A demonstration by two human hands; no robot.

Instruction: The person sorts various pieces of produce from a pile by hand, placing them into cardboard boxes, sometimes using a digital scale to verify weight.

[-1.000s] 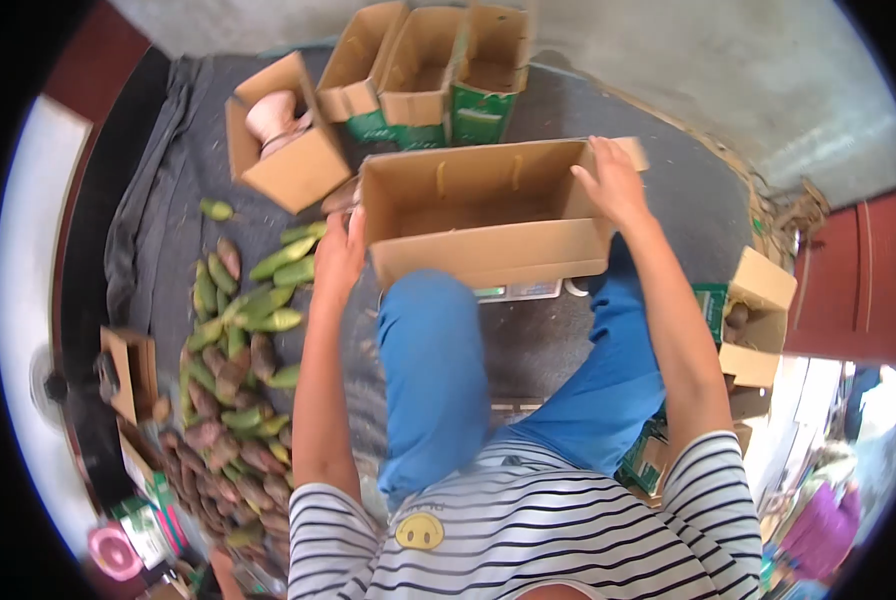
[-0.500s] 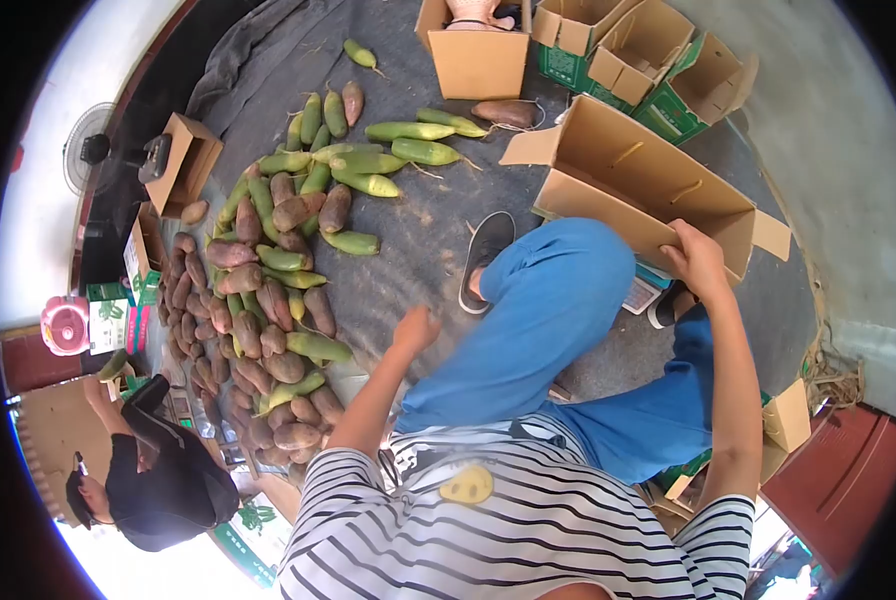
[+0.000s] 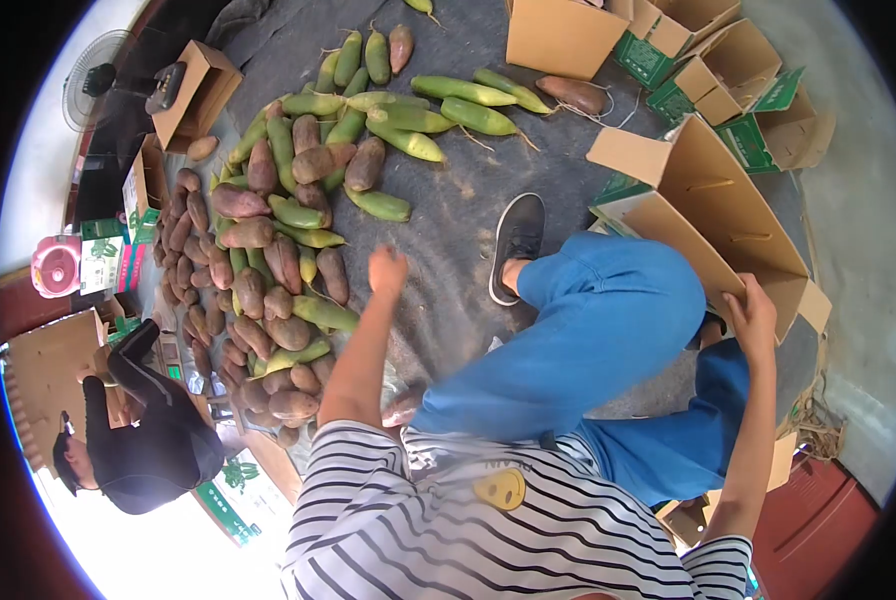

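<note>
My right hand grips the near edge of an open cardboard box, its fingers over the rim. This box is tilted, and its flaps stand out. My left hand hovers above the dark ground sheet, its fingers curled in with nothing visible in them. Close to it lie a green radish and the right side of a big pile of green radishes and reddish-brown roots. More green radishes lie farther up, beside a single reddish-brown root.
Several open green-and-brown cartons stand at the upper right. Another cardboard box is at the top. On the left are a fan, a pink round appliance and a person in black bending beside boxes.
The view has shifted, and the pile appears farther left. My left hand has moved up, away from my knee. My right hand still holds the box edge, which is now more tilted.
</note>
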